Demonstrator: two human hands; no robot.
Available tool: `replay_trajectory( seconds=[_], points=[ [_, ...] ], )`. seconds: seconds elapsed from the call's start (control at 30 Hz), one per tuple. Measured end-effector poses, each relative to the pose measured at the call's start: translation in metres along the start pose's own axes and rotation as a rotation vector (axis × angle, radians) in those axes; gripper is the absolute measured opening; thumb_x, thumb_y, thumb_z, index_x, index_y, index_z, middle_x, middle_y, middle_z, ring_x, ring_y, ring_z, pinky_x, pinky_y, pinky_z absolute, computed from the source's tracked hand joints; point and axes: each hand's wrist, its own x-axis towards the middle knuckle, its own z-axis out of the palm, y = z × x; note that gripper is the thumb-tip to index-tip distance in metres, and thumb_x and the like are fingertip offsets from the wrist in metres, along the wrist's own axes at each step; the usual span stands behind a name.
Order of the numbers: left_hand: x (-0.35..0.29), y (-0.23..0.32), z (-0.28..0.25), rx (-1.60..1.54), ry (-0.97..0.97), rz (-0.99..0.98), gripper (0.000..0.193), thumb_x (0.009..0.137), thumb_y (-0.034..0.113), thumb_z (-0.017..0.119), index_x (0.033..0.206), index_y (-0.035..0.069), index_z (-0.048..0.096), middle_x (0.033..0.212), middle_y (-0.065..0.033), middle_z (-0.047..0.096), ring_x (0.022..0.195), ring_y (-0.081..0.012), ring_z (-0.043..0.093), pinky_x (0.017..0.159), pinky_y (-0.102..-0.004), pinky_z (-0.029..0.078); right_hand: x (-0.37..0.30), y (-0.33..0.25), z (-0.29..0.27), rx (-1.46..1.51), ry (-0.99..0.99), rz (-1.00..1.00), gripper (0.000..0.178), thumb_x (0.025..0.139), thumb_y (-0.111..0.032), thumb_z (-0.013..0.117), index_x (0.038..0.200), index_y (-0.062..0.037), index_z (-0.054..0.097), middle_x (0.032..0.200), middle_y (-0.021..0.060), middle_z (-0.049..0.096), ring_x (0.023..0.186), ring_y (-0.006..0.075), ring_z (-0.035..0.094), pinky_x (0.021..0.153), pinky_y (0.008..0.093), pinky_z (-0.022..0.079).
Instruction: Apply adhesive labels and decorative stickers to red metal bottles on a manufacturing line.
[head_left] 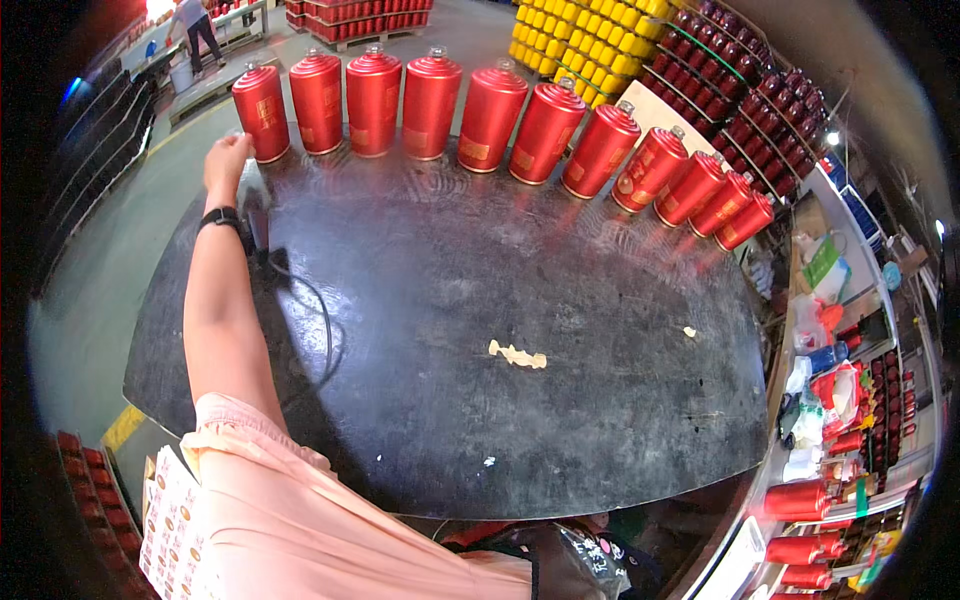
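Note:
My left hand (227, 158) reaches to the far left edge of the dark table (430, 270), a black band round its wrist. Its fingers are closed in a pinch; what they hold, if anything, is too small to make out. Right beside the fingers stands a red bottle (262, 115), the leftmost of a curved row. Several more red bottles (433, 108) with gold patches and clear tops stand upright along the far edge. A dark object (259, 215) with a black cable (325, 315) lies near my wrist, its kind unclear. My right hand is out of view.
A torn pale scrap (518, 355) and smaller bits lie on the table. Sheets of printed stickers (170, 525) are at lower left. Stacked yellow containers (590, 40) and dark red bottles (740, 90) rise behind. A cluttered bench (840, 400) runs along the right. A person (197, 30) stands far left.

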Motion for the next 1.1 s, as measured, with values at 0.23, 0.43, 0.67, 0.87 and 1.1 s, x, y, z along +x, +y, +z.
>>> replay_trajectory(
  seconds=[0.23,0.43,0.67,0.87,1.1],
  points=[
    [-0.028,-0.003,0.040,-0.275,-0.315,0.211,0.044,0.083,0.046,0.070,0.120,0.023,0.074,0.120,-0.0096,0.072,0.116,-0.0271,0.065,0.101,-0.0345,0.047,-0.006,-0.003,0.001,-0.017,0.003,0.002,0.024,0.080,-0.024,0.069,0.091,-0.0025,0.071,0.085,0.0118,0.068,0.078,0.0305,0.069,0.061,0.0426,0.055],
    [-0.049,0.024,0.029,0.060,-0.257,0.152,0.047,0.088,0.059,0.057,0.131,0.042,0.065,0.132,-0.0061,0.066,0.127,-0.0308,0.058,0.111,-0.0439,0.039,-0.008,-0.008,0.002,-0.014,-0.011,0.026,0.026,0.081,-0.025,0.069,0.093,-0.0020,0.071,0.086,0.0119,0.068,0.080,0.0302,0.069,0.061,0.0423,0.056],
    [-0.050,0.048,0.025,0.237,-0.337,-0.013,0.055,0.091,0.060,0.050,0.143,0.043,0.052,0.155,-0.0039,0.046,0.145,-0.0284,0.040,0.116,-0.0667,0.019,-0.011,-0.013,0.003,-0.023,-0.038,0.033,0.028,0.082,-0.026,0.070,0.095,-0.0014,0.071,0.088,0.0120,0.068,0.081,0.0299,0.069,0.061,0.0420,0.056],
    [-0.055,0.058,0.029,0.312,-0.296,-0.055,0.060,0.092,0.063,0.044,0.147,0.040,0.047,0.159,-0.0052,0.040,0.148,-0.0293,0.034,0.118,-0.0656,0.016,-0.028,-0.013,0.006,-0.009,-0.062,0.058,0.030,0.083,-0.027,0.070,0.097,-0.0009,0.072,0.089,0.0121,0.069,0.083,0.0296,0.069,0.062,0.0418,0.056],
    [0.061,0.026,0.065,0.847,-0.384,0.672,0.033,0.099,0.038,0.054,0.101,0.011,0.074,0.100,-0.0101,0.073,0.090,-0.0329,0.069,0.080,-0.0438,0.055,-0.117,-0.014,0.033,-0.381,-0.470,-0.015,0.032,0.084,-0.028,0.071,0.100,-0.0004,0.072,0.091,0.0122,0.069,0.084,0.0292,0.070,0.062,0.0415,0.056]
  ],
)
